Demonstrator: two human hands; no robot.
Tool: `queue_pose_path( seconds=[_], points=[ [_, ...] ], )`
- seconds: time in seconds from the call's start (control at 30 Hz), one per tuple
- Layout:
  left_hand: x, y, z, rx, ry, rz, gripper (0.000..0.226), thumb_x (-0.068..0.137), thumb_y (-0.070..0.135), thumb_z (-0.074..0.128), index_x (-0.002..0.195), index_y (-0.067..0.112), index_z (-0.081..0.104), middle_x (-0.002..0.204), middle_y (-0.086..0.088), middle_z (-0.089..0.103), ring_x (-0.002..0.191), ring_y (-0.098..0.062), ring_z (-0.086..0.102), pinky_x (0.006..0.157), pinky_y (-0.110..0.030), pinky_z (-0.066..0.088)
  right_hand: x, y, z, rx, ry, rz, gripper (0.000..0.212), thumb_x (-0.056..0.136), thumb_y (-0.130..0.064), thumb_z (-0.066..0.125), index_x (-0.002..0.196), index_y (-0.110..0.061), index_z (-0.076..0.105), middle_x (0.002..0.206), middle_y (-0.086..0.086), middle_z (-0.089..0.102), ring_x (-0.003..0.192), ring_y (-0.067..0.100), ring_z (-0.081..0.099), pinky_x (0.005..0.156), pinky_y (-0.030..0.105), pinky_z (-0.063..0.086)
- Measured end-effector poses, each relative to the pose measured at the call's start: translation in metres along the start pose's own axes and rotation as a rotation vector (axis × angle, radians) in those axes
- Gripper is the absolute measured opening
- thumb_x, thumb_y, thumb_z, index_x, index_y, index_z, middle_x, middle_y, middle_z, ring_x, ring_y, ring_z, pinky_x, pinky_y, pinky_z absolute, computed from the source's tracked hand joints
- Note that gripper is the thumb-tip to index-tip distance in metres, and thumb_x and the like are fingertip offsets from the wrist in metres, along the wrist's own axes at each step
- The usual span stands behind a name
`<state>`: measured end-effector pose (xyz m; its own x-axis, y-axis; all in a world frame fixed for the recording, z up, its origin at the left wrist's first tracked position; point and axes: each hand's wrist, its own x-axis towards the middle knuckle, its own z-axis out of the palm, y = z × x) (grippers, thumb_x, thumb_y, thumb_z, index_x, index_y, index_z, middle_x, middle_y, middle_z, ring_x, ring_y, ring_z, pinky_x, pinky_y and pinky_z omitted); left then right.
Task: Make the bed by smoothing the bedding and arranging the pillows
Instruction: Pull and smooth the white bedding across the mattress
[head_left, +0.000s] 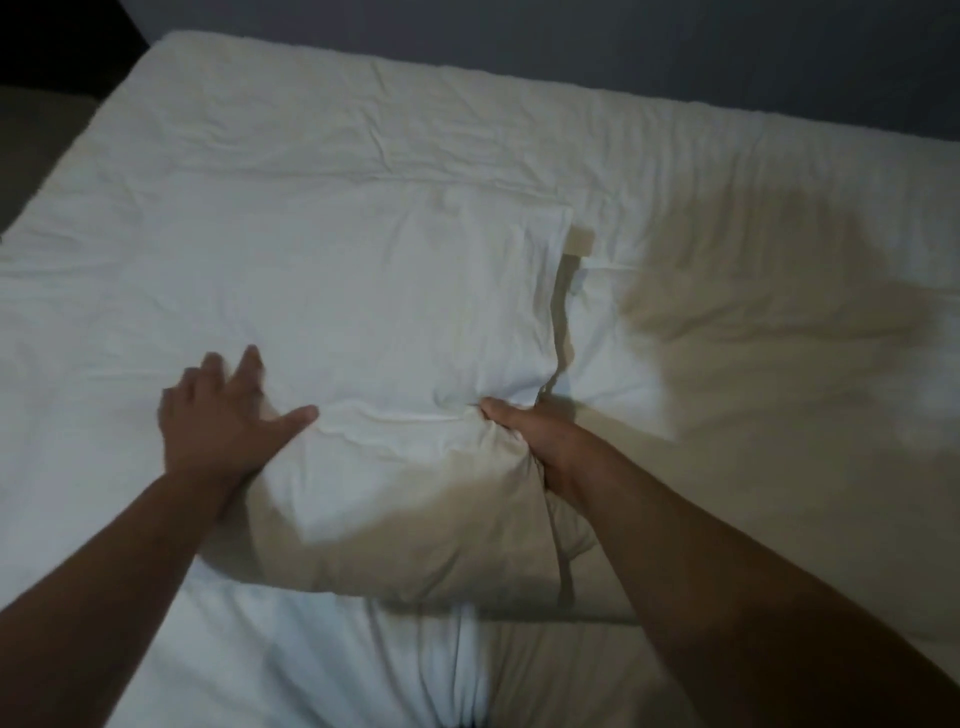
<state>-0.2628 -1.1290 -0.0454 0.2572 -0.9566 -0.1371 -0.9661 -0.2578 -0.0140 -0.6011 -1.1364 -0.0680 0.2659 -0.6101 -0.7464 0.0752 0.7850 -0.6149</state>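
Both bare forearms reach in from the bottom edge, left from the lower left corner and right from the lower right, converging on the middle of the bed. The left hand (218, 415) lies flat, palm down, fingers spread wide and straight, thumb stretched out to the side, and it presses on the near left part of the white pillow (384, 322); the fingertips are blurred. On the other side the right hand (530, 441) is turned inward with its fingers curled tight into the cloth, gripping the pillow at its near right edge, where the fabric bunches into folds around the thumb. The pillow lies lengthwise between the two hands in the centre of the bed, its near end plump and partly in shadow. Under it and all around spreads the white bedding (291, 130), creased across the far half. Just past the pillow's far right corner a small tan tab (579, 241) shows. A broad shadow (753, 291) covers the right side of the bed. Beyond the far edge stands a dark grey wall (675, 36), and dim floor (31, 150) shows on the left.
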Motion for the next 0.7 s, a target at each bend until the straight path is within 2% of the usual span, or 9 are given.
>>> queue_pose_path(
  seconds=[0.07, 0.13, 0.2, 0.23, 0.33, 0.43, 0.5, 0.6, 0.7],
  points=[
    [-0.001, 0.006, 0.010, 0.006, -0.004, -0.013, 0.111, 0.058, 0.092, 0.029, 0.145, 0.023, 0.031, 0.145, -0.022, 0.036, 0.130, -0.043, 0.036, 0.106, -0.055, 0.029, 0.000, 0.000, 0.004, 0.041, 0.025, 0.010, 0.051, 0.060, -0.039, 0.087, 0.104, -0.017, 0.073, 0.102, 0.006, 0.074, 0.091, 0.021, 0.072, 0.065, 0.028, 0.057],
    [-0.001, 0.006, 0.014, 0.006, -0.006, -0.025, 0.111, 0.058, 0.093, 0.029, 0.145, 0.025, 0.029, 0.146, -0.022, 0.035, 0.131, -0.043, 0.035, 0.106, -0.056, 0.028, -0.006, -0.002, 0.003, 0.029, 0.087, -0.024, 0.038, 0.071, -0.025, 0.082, 0.105, -0.016, 0.069, 0.100, 0.005, 0.075, 0.086, 0.017, 0.073, 0.062, 0.025, 0.056],
    [-0.003, 0.012, 0.012, 0.002, -0.001, -0.013, 0.110, 0.058, 0.094, 0.028, 0.147, 0.028, 0.027, 0.147, -0.022, 0.034, 0.132, -0.043, 0.034, 0.107, -0.057, 0.027, -0.016, -0.007, -0.005, 0.014, 0.198, -0.097, 0.020, 0.076, -0.010, 0.077, 0.092, -0.018, 0.068, 0.081, -0.004, 0.076, 0.070, 0.009, 0.072, 0.052, 0.019, 0.053],
    [-0.006, 0.020, 0.012, -0.001, 0.003, 0.001, 0.110, 0.059, 0.094, 0.028, 0.147, 0.029, 0.025, 0.147, -0.022, 0.034, 0.133, -0.042, 0.033, 0.107, -0.058, 0.027, -0.022, -0.009, -0.012, 0.013, 0.241, -0.134, 0.020, 0.076, -0.005, 0.075, 0.088, -0.019, 0.068, 0.076, -0.004, 0.075, 0.067, 0.010, 0.072, 0.050, 0.019, 0.052],
    [-0.017, 0.056, 0.011, -0.046, -0.016, 0.038, 0.108, 0.059, 0.095, 0.027, 0.149, 0.034, 0.018, 0.149, -0.022, 0.032, 0.139, -0.039, 0.028, 0.109, -0.060, 0.023, -0.049, -0.017, -0.040, -0.057, 0.337, -0.229, 0.026, 0.073, -0.002, 0.074, 0.092, -0.018, 0.069, 0.082, 0.001, 0.073, 0.071, 0.016, 0.070, 0.062, 0.027, 0.055],
    [-0.036, 0.109, 0.010, -0.093, -0.007, 0.104, 0.107, 0.059, 0.096, 0.025, 0.148, 0.037, 0.017, 0.150, -0.022, 0.031, 0.140, -0.039, 0.026, 0.109, -0.061, 0.022, -0.087, -0.025, -0.086, -0.164, 0.416, -0.302, 0.028, 0.071, 0.002, 0.072, 0.075, -0.022, 0.058, 0.053, -0.011, 0.060, 0.044, 0.002, 0.053, 0.048, 0.019, 0.041],
    [-0.051, 0.148, 0.009, -0.126, -0.017, 0.186, 0.108, 0.058, 0.098, 0.025, 0.149, 0.039, 0.016, 0.152, -0.021, 0.029, 0.141, -0.038, 0.025, 0.110, -0.060, 0.020, -0.116, -0.028, -0.120, -0.237, 0.502, -0.306, 0.027, 0.072, 0.007, 0.071, 0.071, -0.016, 0.056, 0.044, -0.008, 0.052, 0.035, 0.004, 0.045, 0.044, 0.019, 0.034],
    [-0.079, 0.211, 0.008, -0.135, -0.062, 0.340, 0.108, 0.057, 0.099, 0.025, 0.148, 0.042, 0.013, 0.157, -0.016, 0.021, 0.144, -0.035, 0.020, 0.111, -0.060, 0.017, -0.163, -0.027, -0.171, -0.251, 0.653, -0.330, 0.032, 0.071, 0.010, 0.071, 0.076, -0.019, 0.058, 0.056, -0.002, 0.056, 0.044, 0.009, 0.049, 0.038, 0.014, 0.040],
    [-0.111, 0.271, 0.008, -0.148, -0.057, 0.441, 0.106, 0.059, 0.096, 0.028, 0.148, 0.041, 0.010, 0.160, -0.013, 0.015, 0.146, -0.034, 0.016, 0.114, -0.059, 0.014, -0.204, -0.016, -0.220, -0.292, 0.762, -0.346, 0.038, 0.071, 0.005, 0.074, 0.098, -0.017, 0.059, 0.077, -0.003, 0.059, 0.063, 0.010, 0.055, 0.048, 0.013, 0.045]
  ],
)
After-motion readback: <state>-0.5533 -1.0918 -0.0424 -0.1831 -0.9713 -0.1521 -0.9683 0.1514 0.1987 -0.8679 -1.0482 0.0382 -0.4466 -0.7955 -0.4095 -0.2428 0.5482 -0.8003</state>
